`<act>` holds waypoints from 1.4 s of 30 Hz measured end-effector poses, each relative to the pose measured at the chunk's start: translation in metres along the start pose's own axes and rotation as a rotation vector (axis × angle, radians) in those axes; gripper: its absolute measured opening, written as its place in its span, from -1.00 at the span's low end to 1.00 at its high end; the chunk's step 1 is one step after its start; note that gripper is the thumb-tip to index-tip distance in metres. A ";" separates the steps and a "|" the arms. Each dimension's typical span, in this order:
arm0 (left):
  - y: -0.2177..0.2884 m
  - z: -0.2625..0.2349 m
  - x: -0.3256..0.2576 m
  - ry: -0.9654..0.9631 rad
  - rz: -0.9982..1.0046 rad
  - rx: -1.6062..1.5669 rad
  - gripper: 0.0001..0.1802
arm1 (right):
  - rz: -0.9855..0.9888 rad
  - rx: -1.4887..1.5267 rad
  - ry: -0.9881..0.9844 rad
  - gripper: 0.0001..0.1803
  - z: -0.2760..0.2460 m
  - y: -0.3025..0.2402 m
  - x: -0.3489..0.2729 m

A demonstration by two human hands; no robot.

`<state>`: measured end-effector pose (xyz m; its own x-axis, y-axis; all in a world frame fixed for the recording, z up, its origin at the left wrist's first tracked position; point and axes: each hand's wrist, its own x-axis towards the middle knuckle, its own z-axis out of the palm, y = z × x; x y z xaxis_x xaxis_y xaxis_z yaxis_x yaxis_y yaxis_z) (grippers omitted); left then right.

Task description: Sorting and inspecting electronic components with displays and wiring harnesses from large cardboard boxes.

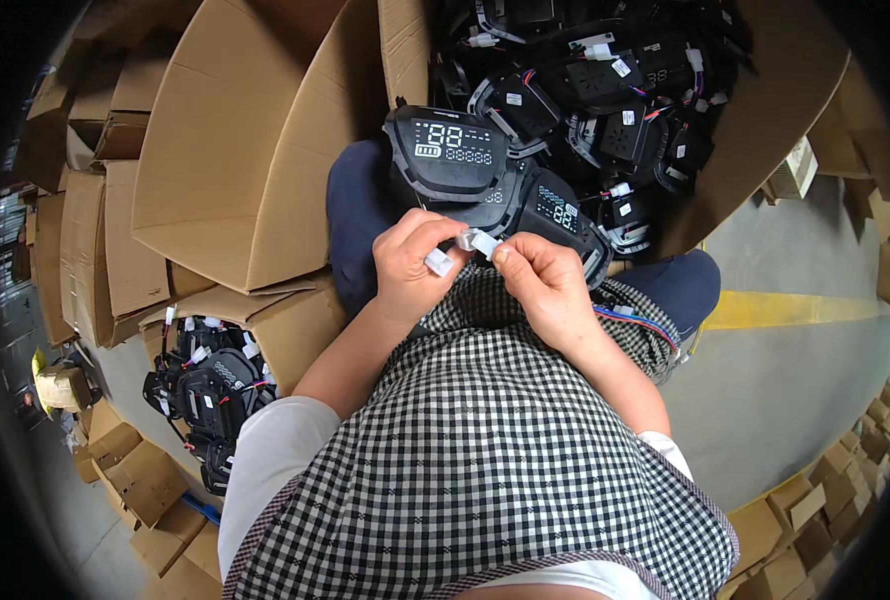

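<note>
Large carton (pixel 790 110): it holds many black display units (pixel 620 135) with wires.
Small carton (pixel 303 335): similar units are heaped inside.
White pieces (pixel 484 244): above my apron (pixel 465 430), pinched by my left hand (pixel 408 268) and right hand (pixel 550 285), close together.
Floor (pixel 795 390): open room at right, past the large carton's edge.

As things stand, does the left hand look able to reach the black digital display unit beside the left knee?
Probably yes: the digital display unit lies just beyond the left hand, its face uncovered, though that hand would likely need to release the white connector.
</note>
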<state>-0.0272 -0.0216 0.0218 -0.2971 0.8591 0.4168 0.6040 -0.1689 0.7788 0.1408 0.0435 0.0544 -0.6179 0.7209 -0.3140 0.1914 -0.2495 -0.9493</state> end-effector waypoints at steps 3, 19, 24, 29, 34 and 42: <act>-0.010 0.005 -0.001 0.035 0.122 0.087 -0.70 | 0.005 0.021 0.084 -0.69 0.004 0.007 -0.003; -0.023 -0.005 -0.017 -0.041 0.200 0.228 -0.79 | 0.208 -0.083 -0.111 -0.67 0.008 0.026 0.009; -0.019 -0.008 -0.008 -0.056 0.194 0.212 -0.83 | -0.077 -0.196 -0.055 -0.69 -0.009 0.024 0.014; 0.004 -0.024 0.011 0.087 -0.069 0.037 -0.82 | -0.113 -0.126 0.393 -0.68 -0.056 -0.025 0.088; 0.043 -0.034 0.037 0.299 0.383 -0.121 -0.72 | -0.058 0.104 0.394 -0.70 -0.053 -0.009 0.183; 0.036 -0.038 0.004 0.008 -0.243 -0.207 -0.72 | -0.690 -0.596 0.443 -0.97 -0.001 0.017 0.116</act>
<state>-0.0350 -0.0422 0.0692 -0.4205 0.8828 0.2095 0.3512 -0.0545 0.9347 0.0729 0.1233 0.0017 -0.4224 0.7905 0.4434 0.3234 0.5885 -0.7410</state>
